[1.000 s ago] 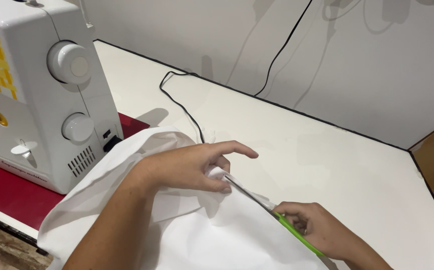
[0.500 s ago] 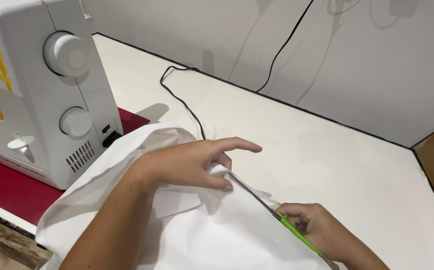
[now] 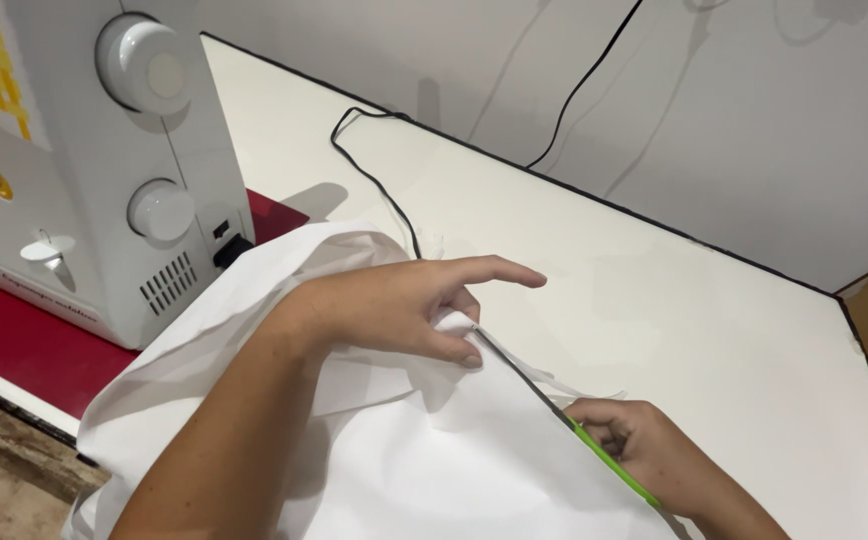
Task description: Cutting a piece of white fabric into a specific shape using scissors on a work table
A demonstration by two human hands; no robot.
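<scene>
A white desk [image 3: 714, 330] with a thin dark edging fills most of the frame, running from the upper left down to the right edge, where its corner meets a strip of wooden floor. A red mat [image 3: 24, 345] lies on the desk at the lower left, and a white sewing machine [image 3: 84, 170] stands on it. A black cable [image 3: 374, 175] loops across the desk top from the upper middle toward the centre. A sheet of white fabric [image 3: 424, 460] lies spread over the desk's lower middle, its left part draped over the red mat and the desk's near edge.
</scene>
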